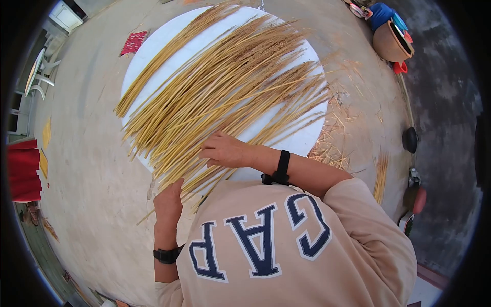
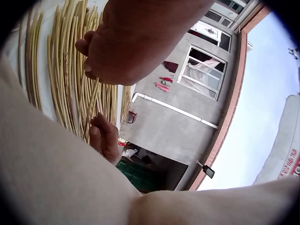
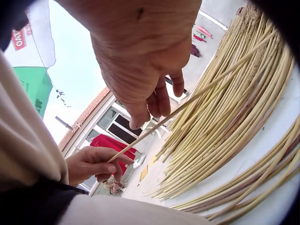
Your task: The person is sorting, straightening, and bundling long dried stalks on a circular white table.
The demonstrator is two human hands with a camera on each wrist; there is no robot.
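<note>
Long straw-coloured stalks (image 1: 189, 97) with feathery heads lie in slanting rows on a round white table (image 1: 312, 138). My left hand (image 1: 168, 202), just off the table's near edge, pinches the lower end of one stalk; the right wrist view shows this grip by my left hand (image 3: 93, 164). The single stalk (image 3: 201, 93) slants up over the others. My right hand (image 1: 227, 151) hovers over the near stalks, fingers loosely bent; in the right wrist view my right hand (image 3: 145, 61) has its fingertips close to that stalk, contact unclear. The left wrist view shows my left hand (image 2: 136, 47) large at the top.
Broken straw bits (image 1: 332, 148) litter the ground right of the table, with a small stalk bundle (image 1: 381, 176) nearby. A clay pot (image 1: 391, 43) and blue container (image 1: 381, 15) stand at upper right. A red cloth (image 1: 23, 171) is at far left, a white chair (image 1: 43, 74) above it.
</note>
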